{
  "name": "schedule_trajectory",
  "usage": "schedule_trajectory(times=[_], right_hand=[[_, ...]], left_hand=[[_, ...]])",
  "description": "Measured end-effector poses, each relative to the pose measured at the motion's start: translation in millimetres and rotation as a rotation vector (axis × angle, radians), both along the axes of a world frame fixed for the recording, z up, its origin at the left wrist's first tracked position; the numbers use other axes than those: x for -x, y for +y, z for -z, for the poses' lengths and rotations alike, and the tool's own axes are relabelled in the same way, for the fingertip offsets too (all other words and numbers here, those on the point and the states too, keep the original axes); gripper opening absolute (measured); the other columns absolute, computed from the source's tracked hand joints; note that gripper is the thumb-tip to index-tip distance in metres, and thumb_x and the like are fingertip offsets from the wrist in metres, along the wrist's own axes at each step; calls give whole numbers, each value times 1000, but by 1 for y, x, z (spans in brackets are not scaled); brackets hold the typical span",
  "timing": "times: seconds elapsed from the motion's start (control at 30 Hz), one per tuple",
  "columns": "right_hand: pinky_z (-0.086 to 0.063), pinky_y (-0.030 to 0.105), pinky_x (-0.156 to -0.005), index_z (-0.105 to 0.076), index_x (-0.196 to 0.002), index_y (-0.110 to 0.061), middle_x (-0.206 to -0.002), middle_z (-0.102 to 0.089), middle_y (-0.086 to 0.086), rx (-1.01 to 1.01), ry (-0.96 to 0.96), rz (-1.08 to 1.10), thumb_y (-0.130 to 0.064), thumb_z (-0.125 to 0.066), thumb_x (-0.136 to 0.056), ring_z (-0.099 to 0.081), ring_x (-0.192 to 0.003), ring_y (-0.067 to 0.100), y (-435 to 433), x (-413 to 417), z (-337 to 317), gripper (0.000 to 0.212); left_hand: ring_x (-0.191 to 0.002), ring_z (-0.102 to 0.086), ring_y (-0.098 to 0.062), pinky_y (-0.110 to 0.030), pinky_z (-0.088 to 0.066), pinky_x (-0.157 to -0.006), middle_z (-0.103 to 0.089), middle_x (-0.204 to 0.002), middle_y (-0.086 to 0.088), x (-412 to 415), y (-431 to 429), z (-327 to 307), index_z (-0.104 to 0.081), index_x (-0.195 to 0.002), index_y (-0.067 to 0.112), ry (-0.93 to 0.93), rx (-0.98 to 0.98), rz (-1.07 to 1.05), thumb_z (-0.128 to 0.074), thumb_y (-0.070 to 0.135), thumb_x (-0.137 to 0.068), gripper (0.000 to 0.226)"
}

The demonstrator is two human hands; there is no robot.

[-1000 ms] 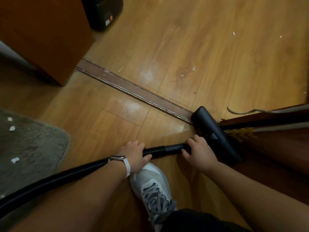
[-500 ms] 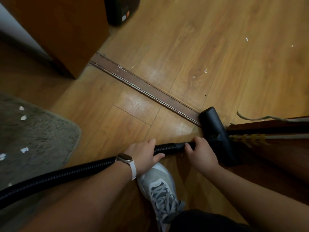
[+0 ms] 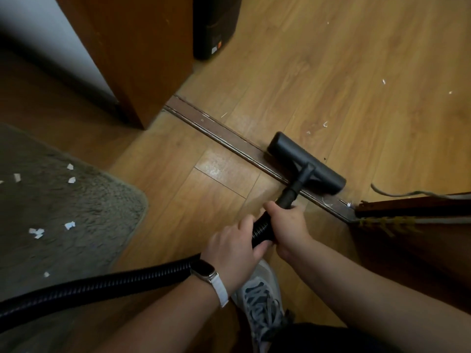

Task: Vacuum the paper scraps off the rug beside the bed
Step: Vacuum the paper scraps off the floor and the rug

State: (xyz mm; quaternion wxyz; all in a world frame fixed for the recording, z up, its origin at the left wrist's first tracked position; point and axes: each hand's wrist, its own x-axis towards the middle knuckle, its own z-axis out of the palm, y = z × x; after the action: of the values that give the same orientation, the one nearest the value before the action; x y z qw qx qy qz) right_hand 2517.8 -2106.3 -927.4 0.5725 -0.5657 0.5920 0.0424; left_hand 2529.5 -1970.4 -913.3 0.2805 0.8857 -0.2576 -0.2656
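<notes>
Your black ribbed hose [image 3: 107, 282] runs off the lower left edge, so the vacuum body is out of sight, and your left hand [image 3: 235, 253] covers the stretch where hose meets the rigid tube [image 3: 293, 191]. The rug [image 3: 63, 212] is cut by the left edge; only its rounded corner shows. A dark object [image 3: 215, 24] beyond the wooden panel [image 3: 137, 52] is too blurred to identify.

Both your grips are wrapped tight round the hose: the left hand behind, the right hand [image 3: 289, 226] just ahead at the tube's base. The nozzle head [image 3: 305, 163] is a dark bar lying on the threshold strip [image 3: 224, 135] of the wood floor [image 3: 344, 59], well apart from the rug.

The rug is grey-green and shaggy, with about eight white paper scraps [image 3: 37, 232] visible on it. A few smaller white flecks [image 3: 325, 124] lie on the floor beyond the nozzle. One grey sneaker [image 3: 262, 299] shows below your hands, one watch [image 3: 204, 272] on your left wrist.
</notes>
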Motion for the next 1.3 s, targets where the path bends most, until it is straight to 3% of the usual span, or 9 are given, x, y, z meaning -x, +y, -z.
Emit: schedule_trajectory(times=[0.1,0.23,0.37,0.57,0.7,0.87,1.0,1.17,1.3], right_hand=[[-53,36,-61,-54,-105,-8,-85,-57,11,-11,-43,-119,-8,-67,-84,-60,-73,23,8,-11,-10,25],[-51,35,-62,-54,-106,-24,-83,-55,5,165,-15,-451,-11,-65,-82,-57,-72,21,6,-15,-21,29],[-57,38,-63,-51,-113,-35,-89,-60,4,192,39,-647,-13,-69,-80,-65,-74,25,-1,-18,-34,43],[-61,48,-72,-55,-114,-27,-95,-64,13,93,167,-944,-16,-72,-76,-68,-81,32,-7,-23,-46,43],[-59,45,-81,-54,-119,-29,-96,-65,8,95,207,-1229,-19,-71,-78,-67,-85,25,7,-42,-60,45],[-48,27,-55,-57,-112,-26,-80,-63,1,380,172,-1491,-25,-67,-81,-62,-68,14,27,-85,-71,32],[-36,24,-45,-53,-105,-19,-76,-59,1,619,219,-1634,-31,-65,-84,-57,-60,14,46,-110,-68,27],[-46,26,-50,-54,-103,-20,-81,-60,1,624,223,-1711,-33,-65,-80,-61,-65,15,58,-113,-54,28],[-40,25,-48,-54,-97,-22,-80,-60,0,563,249,-1788,-30,-65,-84,-59,-62,12,61,-114,-63,20]], left_hand=[[-96,-60,-18,-30,-45,-70,-60,-109,6,2,2,-5,-35,-131,30,82,24,15,-53,45,-92,46],[-83,-63,-18,-38,-55,-68,-62,-103,7,4,29,-6,-19,-137,40,334,31,193,-58,46,-88,64],[-83,-62,-20,-31,-46,-66,-63,-89,5,8,94,3,-47,-99,33,537,-138,315,-64,49,-76,32],[-86,-62,-4,-23,-44,-66,-58,-82,16,-3,187,-6,-49,-98,31,110,-344,296,-51,79,-69,56],[-52,-58,-2,-21,-43,-43,-56,-59,16,2,191,-4,-51,-74,34,-229,-231,395,-54,80,-63,47],[-50,-54,-8,-22,-29,-42,-53,-60,12,7,162,-15,-53,-78,34,-287,-189,432,-54,75,-70,42],[-69,-60,-18,-30,-45,-56,-60,-79,7,2,155,-26,-55,-99,32,-218,-221,273,-46,64,-80,38],[-49,-53,-12,-25,-47,-44,-53,-61,11,-2,177,-33,-54,-85,33,-291,-277,383,-56,61,-72,31],[-62,-58,-17,-31,-51,-55,-60,-76,7,-10,189,-43,-54,-98,26,-346,-248,396,-56,54,-80,32]])
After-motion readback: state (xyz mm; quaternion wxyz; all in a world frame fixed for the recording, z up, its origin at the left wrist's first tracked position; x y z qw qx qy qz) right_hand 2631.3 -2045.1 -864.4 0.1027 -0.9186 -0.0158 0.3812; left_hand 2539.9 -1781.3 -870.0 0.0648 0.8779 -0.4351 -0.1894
